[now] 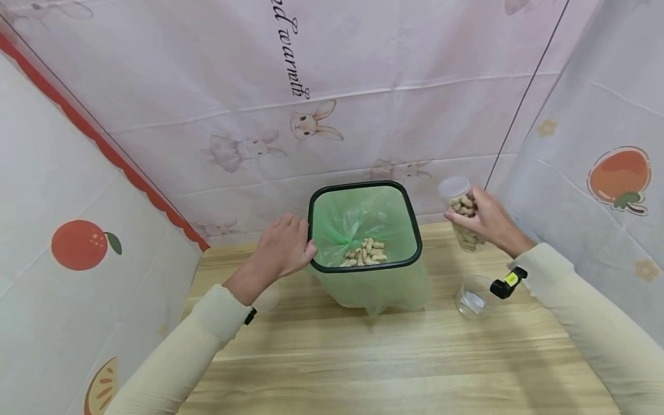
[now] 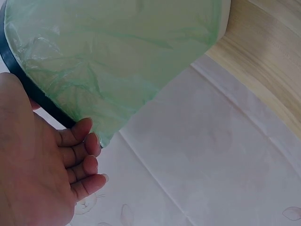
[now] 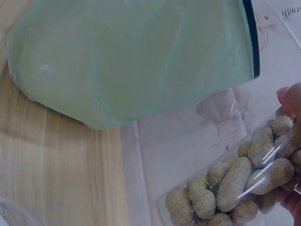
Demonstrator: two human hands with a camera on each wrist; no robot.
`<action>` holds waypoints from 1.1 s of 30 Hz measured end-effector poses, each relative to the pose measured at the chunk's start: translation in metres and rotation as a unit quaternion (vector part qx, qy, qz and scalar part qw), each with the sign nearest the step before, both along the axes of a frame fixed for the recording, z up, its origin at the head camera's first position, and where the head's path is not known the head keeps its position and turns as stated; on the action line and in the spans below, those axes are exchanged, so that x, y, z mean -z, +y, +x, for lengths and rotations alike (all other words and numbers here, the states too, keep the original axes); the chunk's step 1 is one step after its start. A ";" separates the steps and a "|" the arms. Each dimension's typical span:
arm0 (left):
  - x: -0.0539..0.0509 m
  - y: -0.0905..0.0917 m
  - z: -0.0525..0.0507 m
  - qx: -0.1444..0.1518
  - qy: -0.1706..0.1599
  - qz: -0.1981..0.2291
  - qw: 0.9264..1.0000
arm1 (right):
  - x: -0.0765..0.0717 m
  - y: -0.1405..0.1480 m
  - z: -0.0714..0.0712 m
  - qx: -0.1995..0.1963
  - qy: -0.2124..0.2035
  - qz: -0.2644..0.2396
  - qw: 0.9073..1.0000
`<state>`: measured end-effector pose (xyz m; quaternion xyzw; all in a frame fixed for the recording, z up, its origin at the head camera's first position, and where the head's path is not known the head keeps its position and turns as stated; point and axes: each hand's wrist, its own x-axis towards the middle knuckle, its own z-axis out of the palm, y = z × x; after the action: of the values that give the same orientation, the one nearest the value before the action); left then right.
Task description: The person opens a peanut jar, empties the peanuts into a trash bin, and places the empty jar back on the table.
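A trash bin (image 1: 365, 269) with a black rim and a green plastic liner stands near the back of the table. Inside its liner lies a heap of peanuts (image 1: 369, 252). My left hand (image 1: 282, 245) grips the left side of the rim, thumb toward the inside; its curled fingers (image 2: 77, 153) show in the left wrist view. To the right of the bin, my right hand (image 1: 490, 216) holds a clear jar (image 3: 230, 183) full of peanuts, apart from the bin. The jar is nearly upright, slightly tilted, with a whitish translucent top.
A clear round container (image 1: 472, 297) with something whitish at its bottom stands on the wooden table (image 1: 363, 363), below the right hand. A pale round piece (image 1: 267, 298) lies beside the left wrist. Printed cloth walls (image 1: 249, 190) enclose the back and both sides.
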<state>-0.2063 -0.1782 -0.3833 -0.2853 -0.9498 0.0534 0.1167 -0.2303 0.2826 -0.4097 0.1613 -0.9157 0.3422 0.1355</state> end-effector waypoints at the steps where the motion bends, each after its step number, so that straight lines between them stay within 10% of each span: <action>1: 0.000 0.000 0.000 0.001 0.002 0.000 1.000 | -0.002 -0.001 0.001 -0.003 0.003 0.004 1.000; 33: -0.002 0.000 -0.001 0.005 0.019 0.000 1.000 | -0.067 -0.037 0.023 -0.101 0.132 0.109 0.980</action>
<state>-0.2069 -0.1781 -0.3813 -0.2892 -0.9460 0.0585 0.1345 -0.2069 0.2459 -0.3426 0.3103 -0.9005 0.2281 0.2021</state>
